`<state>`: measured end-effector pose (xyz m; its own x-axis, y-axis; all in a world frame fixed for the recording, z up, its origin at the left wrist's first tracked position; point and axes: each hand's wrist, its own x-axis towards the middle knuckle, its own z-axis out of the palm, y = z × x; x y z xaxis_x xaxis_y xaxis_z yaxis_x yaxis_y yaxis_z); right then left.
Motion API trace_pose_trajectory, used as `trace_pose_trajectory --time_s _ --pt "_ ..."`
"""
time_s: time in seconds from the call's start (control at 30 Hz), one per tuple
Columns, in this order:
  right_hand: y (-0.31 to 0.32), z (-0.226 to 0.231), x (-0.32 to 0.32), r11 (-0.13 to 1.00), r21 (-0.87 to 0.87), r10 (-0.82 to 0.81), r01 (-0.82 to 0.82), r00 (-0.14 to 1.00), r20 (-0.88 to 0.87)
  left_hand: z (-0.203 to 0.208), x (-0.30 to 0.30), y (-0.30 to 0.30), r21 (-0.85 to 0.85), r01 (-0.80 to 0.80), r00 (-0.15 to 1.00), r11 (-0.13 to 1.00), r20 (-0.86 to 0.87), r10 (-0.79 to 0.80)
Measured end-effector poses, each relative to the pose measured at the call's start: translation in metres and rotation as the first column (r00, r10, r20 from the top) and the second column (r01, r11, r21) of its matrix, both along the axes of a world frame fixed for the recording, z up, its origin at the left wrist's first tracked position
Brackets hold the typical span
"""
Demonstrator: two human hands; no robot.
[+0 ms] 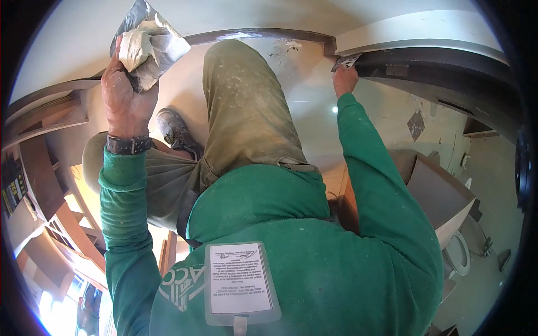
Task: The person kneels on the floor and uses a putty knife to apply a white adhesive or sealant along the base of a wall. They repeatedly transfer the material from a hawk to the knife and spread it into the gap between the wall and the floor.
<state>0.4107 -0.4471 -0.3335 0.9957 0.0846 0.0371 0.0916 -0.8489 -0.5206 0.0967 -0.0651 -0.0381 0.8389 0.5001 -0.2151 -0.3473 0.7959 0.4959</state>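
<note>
1. Head view: putty on a metal plate is held by the left hand.
2. A probable scraper is gripped by the right hand beside dark trim.
3. Putty could be dropped if tilted.

Pale paste on metal plate, apparent scraper

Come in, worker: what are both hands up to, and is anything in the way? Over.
Left hand: holding metal plate, whitish paste aboard. Right hand: gripping blade at dark frame. Knee between hands, clear of blade.
</note>
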Motion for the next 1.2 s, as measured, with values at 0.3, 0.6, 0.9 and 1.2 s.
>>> trace_pose_trajectory --time_s 0.3,0.6,0.9,1.2 --pt "0.004 -0.004 -0.005 0.720 -0.636 0.400 -0.278 0.915 0.052 -0.004 0.004 0.002 0.021 -0.004 0.999 1.000 -0.052 0.005" --pt "0.003 0.006 -0.004 0.841 -0.437 0.394 -0.319 0.914 0.091 -0.004 0.005 0.002 0.015 -0.001 1.000 1.000 -0.017 0.001" --pt "0.006 0.046 0.006 0.977 0.189 0.125 -0.098 0.982 -0.139 -0.003 0.007 -0.001 0.045 -0.003 1.000 0.999 -0.007 0.004" --pt "0.008 0.098 -0.019 0.912 0.409 0.043 0.035 0.983 -0.179 -0.003 0.009 -0.003 0.038 0.059 0.997 0.998 0.050 -0.061"
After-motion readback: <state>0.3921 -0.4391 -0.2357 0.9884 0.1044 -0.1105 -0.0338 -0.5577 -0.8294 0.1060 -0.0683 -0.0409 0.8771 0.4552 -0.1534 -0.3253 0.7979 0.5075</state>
